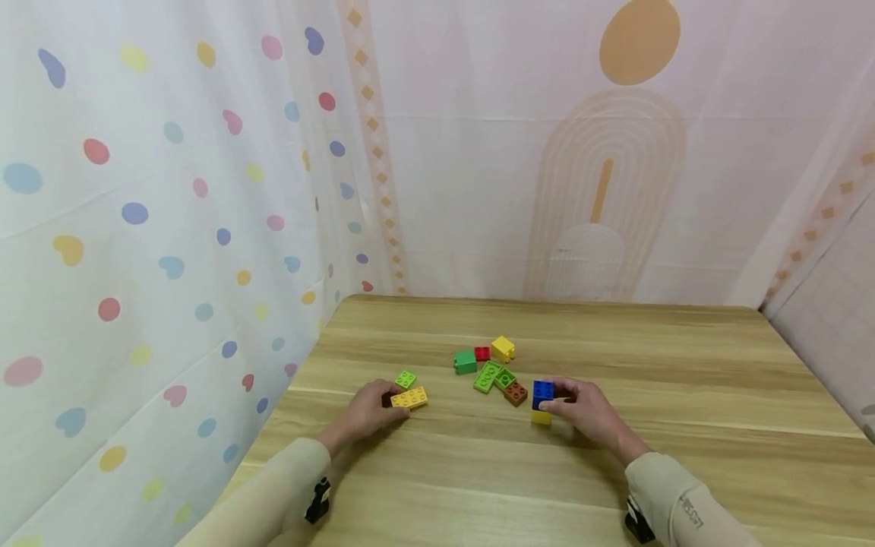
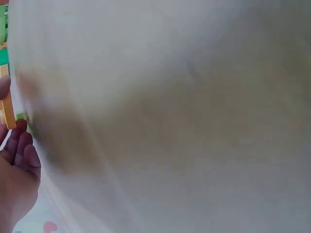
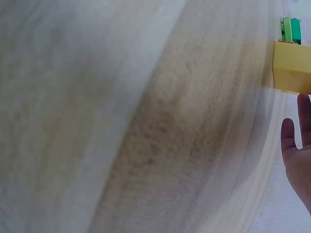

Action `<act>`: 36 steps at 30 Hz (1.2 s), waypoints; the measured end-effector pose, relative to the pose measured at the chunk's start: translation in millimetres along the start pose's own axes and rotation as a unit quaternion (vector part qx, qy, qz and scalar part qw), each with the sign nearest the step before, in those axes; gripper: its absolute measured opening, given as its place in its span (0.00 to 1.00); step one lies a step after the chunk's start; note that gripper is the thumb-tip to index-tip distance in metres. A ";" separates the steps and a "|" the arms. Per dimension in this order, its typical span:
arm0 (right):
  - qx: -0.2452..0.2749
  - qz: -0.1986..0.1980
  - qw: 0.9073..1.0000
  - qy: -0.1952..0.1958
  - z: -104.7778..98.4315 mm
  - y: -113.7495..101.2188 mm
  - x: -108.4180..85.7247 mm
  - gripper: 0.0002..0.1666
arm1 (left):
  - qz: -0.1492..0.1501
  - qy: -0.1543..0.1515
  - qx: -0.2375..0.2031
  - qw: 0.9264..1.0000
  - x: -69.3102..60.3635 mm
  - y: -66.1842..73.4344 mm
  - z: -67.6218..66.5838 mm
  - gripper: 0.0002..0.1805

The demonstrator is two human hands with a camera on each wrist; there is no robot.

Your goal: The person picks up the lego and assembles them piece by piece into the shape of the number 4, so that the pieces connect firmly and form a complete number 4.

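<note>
My left hand pinches a light orange building brick with two rows of studs. A lime green brick lies just behind that brick on the table. On the right, my right hand grips a blue brick that sits on top of a yellow brick. In the right wrist view the yellow brick shows its smooth side above the fingers. The left wrist view catches the orange brick between thumb and fingers at its left edge.
Between the hands lie a brown brick, a small green brick and a longer lime green brick. Farther back are a dark green brick, a red brick and another yellow brick. Curtains border the wooden table.
</note>
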State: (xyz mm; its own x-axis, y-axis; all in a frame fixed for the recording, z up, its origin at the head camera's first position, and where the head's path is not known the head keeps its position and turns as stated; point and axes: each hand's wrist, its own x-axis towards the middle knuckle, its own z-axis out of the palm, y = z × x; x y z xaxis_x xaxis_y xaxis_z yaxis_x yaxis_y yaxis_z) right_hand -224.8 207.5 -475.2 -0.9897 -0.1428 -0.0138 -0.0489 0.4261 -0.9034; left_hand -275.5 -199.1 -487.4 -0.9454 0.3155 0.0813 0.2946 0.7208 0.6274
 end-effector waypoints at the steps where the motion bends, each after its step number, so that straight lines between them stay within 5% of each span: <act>1: 0.000 -0.001 1.000 -0.001 0.0 0.0 -0.2 0.32 | -0.010 -0.004 -0.011 1.000 1.2 2.7 -1.3 0.17; 5: 0.003 0.001 1.000 0.000 0.4 -0.3 -0.2 0.32 | -0.026 -0.013 -0.043 0.999 9.5 14.9 -4.8 0.15; 14: 0.006 -0.011 1.000 -0.004 -0.1 1.0 1.0 0.30 | 0.038 -0.028 -0.059 0.997 36.3 57.7 -8.6 0.18; 25: 0.005 0.000 1.000 -0.005 -1.8 2.4 3.5 0.31 | 0.076 -0.054 -0.108 0.990 67.4 110.2 18.1 0.22; 30: 0.006 0.006 1.000 -0.007 -3.1 4.8 4.6 0.33 | 0.108 -0.070 -0.098 0.987 75.9 124.6 29.0 0.23; 36: -0.006 0.009 1.000 -0.011 -3.7 4.3 4.6 0.34 | 0.102 -0.090 -0.101 0.986 79.7 135.9 40.6 0.23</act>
State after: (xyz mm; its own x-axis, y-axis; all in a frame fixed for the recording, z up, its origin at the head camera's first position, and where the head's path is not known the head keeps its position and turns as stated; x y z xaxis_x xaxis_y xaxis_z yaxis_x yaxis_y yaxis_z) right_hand -230.1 212.0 -477.6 -0.9873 -0.1539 -0.0392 -0.0330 0.4400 -0.8974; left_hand -305.2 -51.0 -427.2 -0.8240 0.5587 0.0938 0.4243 0.4989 0.7557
